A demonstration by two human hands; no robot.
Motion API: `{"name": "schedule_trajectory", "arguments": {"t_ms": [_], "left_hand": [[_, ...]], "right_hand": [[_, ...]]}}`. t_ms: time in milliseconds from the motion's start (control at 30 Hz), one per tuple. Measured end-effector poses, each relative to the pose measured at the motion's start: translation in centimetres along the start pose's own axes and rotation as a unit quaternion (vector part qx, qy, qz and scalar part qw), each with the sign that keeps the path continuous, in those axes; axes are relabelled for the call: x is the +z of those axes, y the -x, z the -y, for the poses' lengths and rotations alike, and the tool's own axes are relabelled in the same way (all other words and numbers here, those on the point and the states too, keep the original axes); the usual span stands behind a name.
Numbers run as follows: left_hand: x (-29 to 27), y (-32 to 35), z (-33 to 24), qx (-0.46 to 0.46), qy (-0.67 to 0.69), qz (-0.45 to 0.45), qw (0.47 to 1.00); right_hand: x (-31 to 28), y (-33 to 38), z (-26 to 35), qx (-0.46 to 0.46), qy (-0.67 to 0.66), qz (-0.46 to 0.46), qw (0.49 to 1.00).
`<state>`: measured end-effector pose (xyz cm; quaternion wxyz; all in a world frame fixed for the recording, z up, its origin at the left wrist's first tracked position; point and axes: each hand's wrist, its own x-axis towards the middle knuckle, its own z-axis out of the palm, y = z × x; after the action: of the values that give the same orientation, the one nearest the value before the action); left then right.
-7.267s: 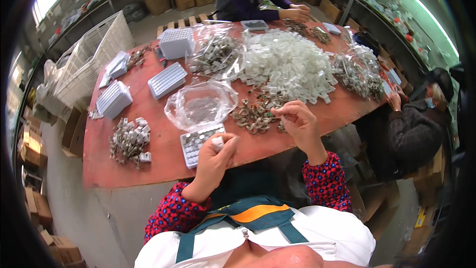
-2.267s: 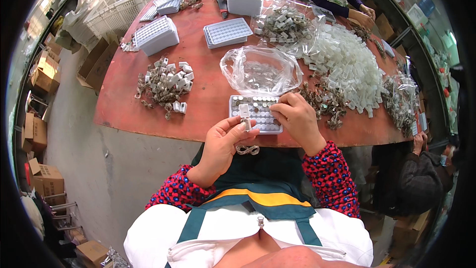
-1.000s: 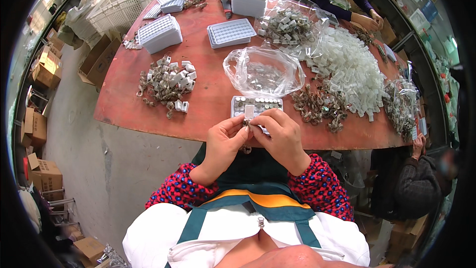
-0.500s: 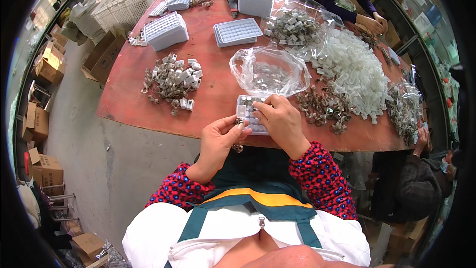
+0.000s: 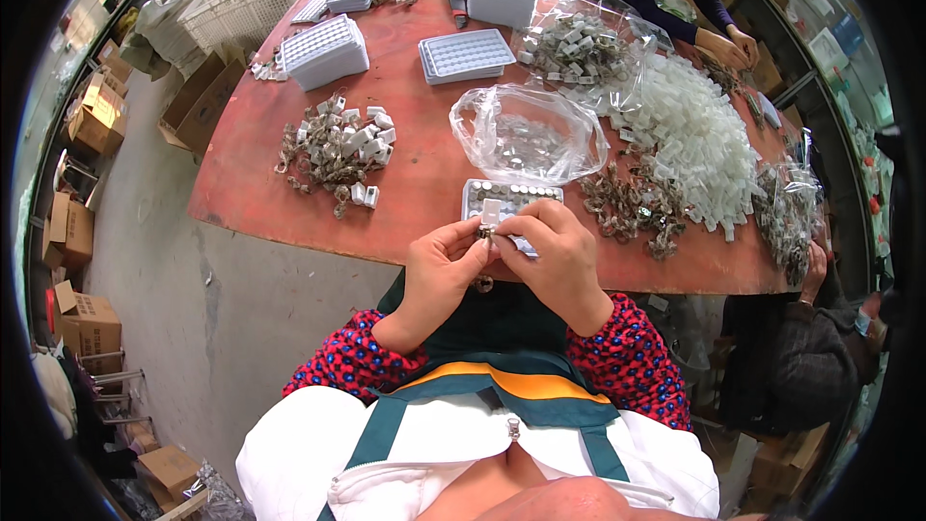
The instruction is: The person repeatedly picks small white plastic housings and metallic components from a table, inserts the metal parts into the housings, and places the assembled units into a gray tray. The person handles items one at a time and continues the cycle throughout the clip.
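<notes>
Hands meet at the near tabletop (image 5: pixel 241 203) edge: left hand (image 5: pixel 439 265) and right hand (image 5: pixel 555 251) pinch one small part (image 5: pixel 487 232) just before the tray (image 5: pixel 511 198). Loosened fingertips could drop it off the edge.

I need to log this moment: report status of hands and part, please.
Left hand and right hand pinch one small metal-and-white part. Grey compartment tray just beyond. Nothing in the way.

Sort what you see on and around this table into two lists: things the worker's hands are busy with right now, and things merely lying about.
In hand:
left hand
right hand
small metal part pinched between both
compartment tray just beyond the hands

Lying about:
clear bag
pile of white plastic pieces
stacked white trays
cardboard boxes on the floor
</notes>
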<state>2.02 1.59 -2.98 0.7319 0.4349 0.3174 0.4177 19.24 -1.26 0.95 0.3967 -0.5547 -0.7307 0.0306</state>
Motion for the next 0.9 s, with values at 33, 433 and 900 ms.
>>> {"name": "schedule_trajectory", "arguments": {"t_ms": [33, 433, 900], "left_hand": [[0.1, 0.1, 0.1, 0.005, -0.011, -0.001, 1.0], [-0.1, 0.1, 0.0, -0.01, 0.002, 0.021, 1.0], [0.6, 0.1, -0.9, 0.017, 0.027, 0.072, 0.997]], "right_hand": [[0.0, 0.0, 0.1, -0.004, 0.0, 0.001, 1.0], [-1.0, -0.4, -0.1, 0.14, -0.125, 0.046, 0.981], [-2.2, -0.6, -0.2, -0.073, -0.036, 0.001, 0.997]]}}
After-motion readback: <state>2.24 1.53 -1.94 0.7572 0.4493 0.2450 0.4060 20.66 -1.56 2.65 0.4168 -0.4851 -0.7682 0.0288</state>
